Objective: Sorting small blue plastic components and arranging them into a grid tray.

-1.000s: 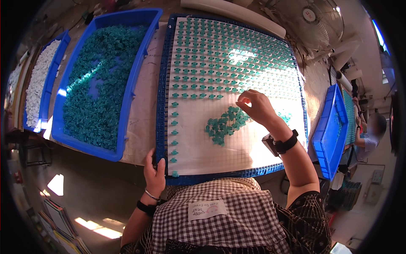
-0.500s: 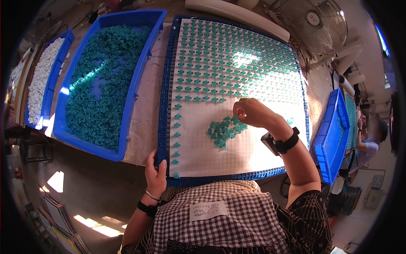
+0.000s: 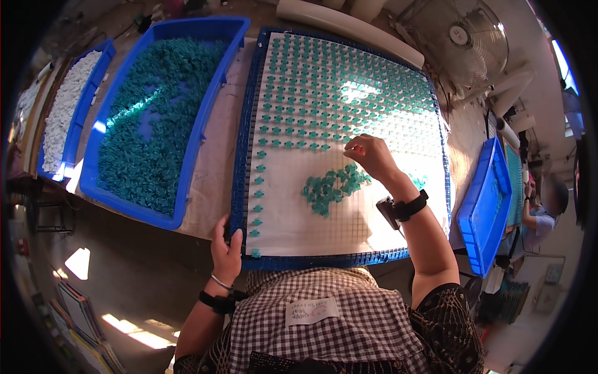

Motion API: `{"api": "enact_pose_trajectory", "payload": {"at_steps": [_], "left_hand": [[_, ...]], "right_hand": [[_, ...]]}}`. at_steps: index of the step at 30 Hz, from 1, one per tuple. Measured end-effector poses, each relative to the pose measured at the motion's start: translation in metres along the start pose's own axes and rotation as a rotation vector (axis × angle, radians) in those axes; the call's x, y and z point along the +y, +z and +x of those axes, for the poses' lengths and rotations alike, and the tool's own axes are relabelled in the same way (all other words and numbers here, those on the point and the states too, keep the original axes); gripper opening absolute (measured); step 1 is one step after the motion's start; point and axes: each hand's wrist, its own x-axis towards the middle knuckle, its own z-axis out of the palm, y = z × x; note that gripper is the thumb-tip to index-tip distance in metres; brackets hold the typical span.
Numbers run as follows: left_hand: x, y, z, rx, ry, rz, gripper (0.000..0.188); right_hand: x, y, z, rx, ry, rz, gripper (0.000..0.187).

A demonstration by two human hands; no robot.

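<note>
A white sheet [image 3: 293, 234] with a faint grid lies in a blue tray [image 3: 240, 156] in front of me. Small translucent teal pieces [image 3: 301, 132] stand on it in rows across the far part and down the left side. Nearer me, a loose heap of the same teal pieces [image 3: 327, 192] lies on the sheet. My right hand [image 3: 370, 156] is above the sheet, just right of the nearest row's end. Its thumb and forefinger are pinched; whatever is between them is too small to make out. At the tray's near left corner, my left hand [image 3: 225, 254] has its thumb and fingers apart beside the rim.
To the left stands a large blue bin [image 3: 182, 209] of loose teal pieces, with a narrower bin of white pieces [image 3: 71, 93] beyond. Another blue bin [image 3: 468, 240] stands at the right. A roll [image 3: 349, 30] and a fan [image 3: 460, 35] are behind. A person [image 3: 543, 212] sits far right.
My right hand has moved from the edge of the heap away from me and slightly left, to the end of the nearest row. My left hand stays at the tray corner.
</note>
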Motion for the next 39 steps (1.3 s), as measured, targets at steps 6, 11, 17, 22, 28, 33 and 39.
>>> {"api": "enact_pose_trajectory", "payload": {"at_steps": [6, 11, 17, 22, 28, 33, 39], "left_hand": [[0.003, -0.001, -0.001, -0.006, -0.016, -0.008, 0.05], [0.0, -0.001, -0.001, 0.0, -0.05, -0.026, 0.05], [0.001, 0.0, 0.0, -0.014, -0.072, -0.03, 0.051], [0.001, -0.001, -0.003, -0.005, -0.076, -0.038, 0.05], [0.004, 0.0, -0.002, -0.011, -0.062, -0.022, 0.05], [-0.001, -0.002, -0.001, -0.021, -0.066, -0.041, 0.051], [-0.003, -0.002, -0.002, -0.01, -0.074, -0.047, 0.053]], "right_hand": [[0.015, 0.003, -0.005, 0.006, -0.105, 0.001, 0.014], [0.006, -0.005, 0.0, -0.026, -0.128, 0.017, 0.015], [-0.008, 0.006, 0.01, 0.007, -0.175, 0.096, 0.016], [-0.011, 0.014, 0.015, -0.011, -0.143, 0.071, 0.015], [-0.007, 0.021, 0.014, 0.025, -0.151, 0.084, 0.016], [-0.009, 0.004, 0.004, 0.061, -0.184, 0.144, 0.014], [0.001, -0.002, -0.016, -0.191, -0.164, -0.123, 0.015]]}}
